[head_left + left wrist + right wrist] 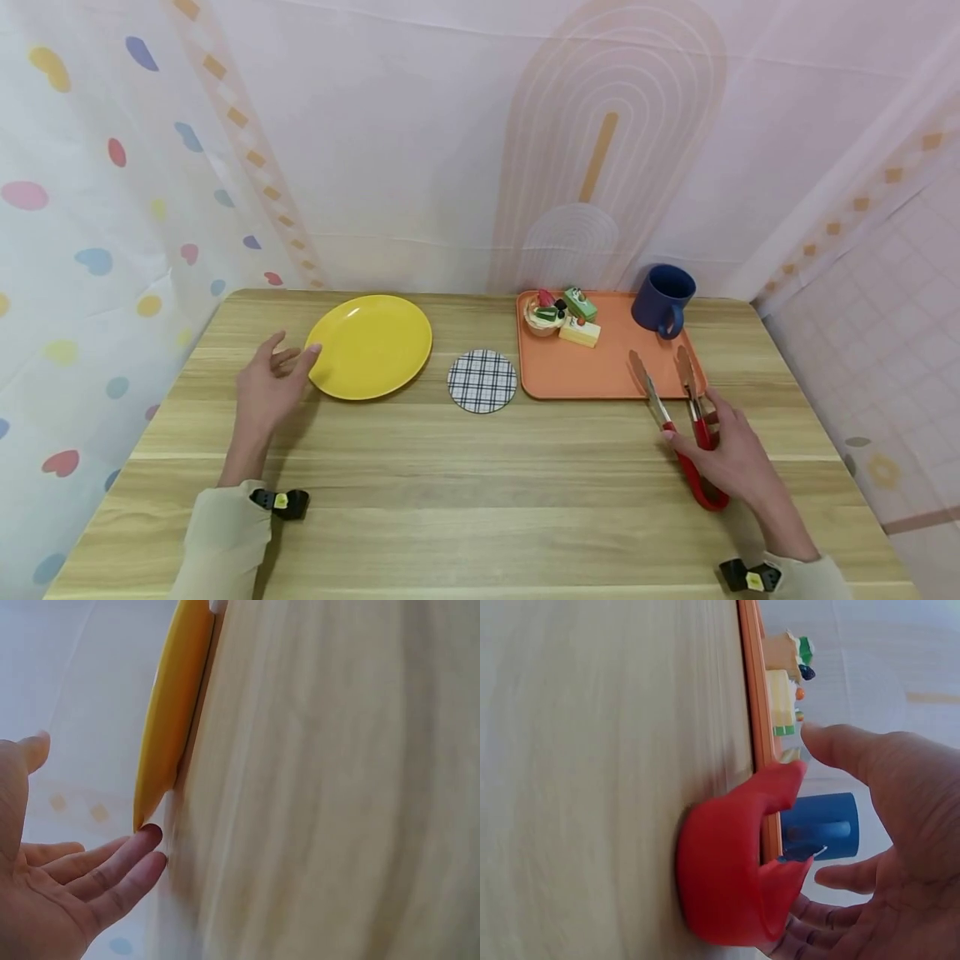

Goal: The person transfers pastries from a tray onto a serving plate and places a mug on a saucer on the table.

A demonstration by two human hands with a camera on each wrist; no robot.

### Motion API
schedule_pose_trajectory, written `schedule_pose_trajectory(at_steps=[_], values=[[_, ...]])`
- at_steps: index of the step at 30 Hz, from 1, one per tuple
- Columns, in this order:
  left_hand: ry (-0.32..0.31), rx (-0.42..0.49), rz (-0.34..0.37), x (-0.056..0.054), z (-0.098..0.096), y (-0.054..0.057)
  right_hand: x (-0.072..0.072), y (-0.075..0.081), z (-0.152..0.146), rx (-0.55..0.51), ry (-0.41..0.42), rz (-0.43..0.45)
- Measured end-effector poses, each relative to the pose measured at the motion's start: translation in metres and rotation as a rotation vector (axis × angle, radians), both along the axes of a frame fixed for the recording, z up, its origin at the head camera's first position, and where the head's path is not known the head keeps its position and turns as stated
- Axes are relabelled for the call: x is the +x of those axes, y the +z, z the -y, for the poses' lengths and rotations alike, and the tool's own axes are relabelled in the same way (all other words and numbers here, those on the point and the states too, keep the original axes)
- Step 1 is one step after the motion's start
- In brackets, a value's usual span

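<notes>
I have the wooden table (450, 508) and, toward its right, the orange tray (577, 367). The yellow plate (371, 346) lies left of it; I judge it stiff, slick, fairly light, best lifted by its raised rim. My left hand (273, 387) is there, fingers apart, contact unclear. The tongs (701, 435) overlap the tray's near edge, probably springy, best squeezed mid-handle; my right hand (738, 458) straddles them, thumb and fingers apart.
</notes>
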State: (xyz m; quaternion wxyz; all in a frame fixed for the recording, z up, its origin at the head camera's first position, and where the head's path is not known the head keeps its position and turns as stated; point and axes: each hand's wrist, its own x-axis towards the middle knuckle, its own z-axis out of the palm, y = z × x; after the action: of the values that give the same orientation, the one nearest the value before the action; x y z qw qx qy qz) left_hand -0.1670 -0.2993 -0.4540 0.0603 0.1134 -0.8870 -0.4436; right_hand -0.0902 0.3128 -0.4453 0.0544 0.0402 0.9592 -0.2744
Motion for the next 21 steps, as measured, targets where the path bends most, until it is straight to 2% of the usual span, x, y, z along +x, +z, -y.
schedule_pose_trajectory(at_steps=[8, 14, 21], values=[[-0.009, -0.022, 0.005, -0.004, 0.005, -0.007, 0.001, 0.000, 0.005, -0.017, -0.036, -0.001], [-0.022, 0.007, 0.034, -0.007, 0.004, -0.011, 0.001, -0.003, 0.007, 0.001, -0.072, 0.022], [-0.048, 0.065, 0.032, -0.010, 0.003, -0.015, -0.001, -0.003, 0.011, 0.025, -0.102, 0.043]])
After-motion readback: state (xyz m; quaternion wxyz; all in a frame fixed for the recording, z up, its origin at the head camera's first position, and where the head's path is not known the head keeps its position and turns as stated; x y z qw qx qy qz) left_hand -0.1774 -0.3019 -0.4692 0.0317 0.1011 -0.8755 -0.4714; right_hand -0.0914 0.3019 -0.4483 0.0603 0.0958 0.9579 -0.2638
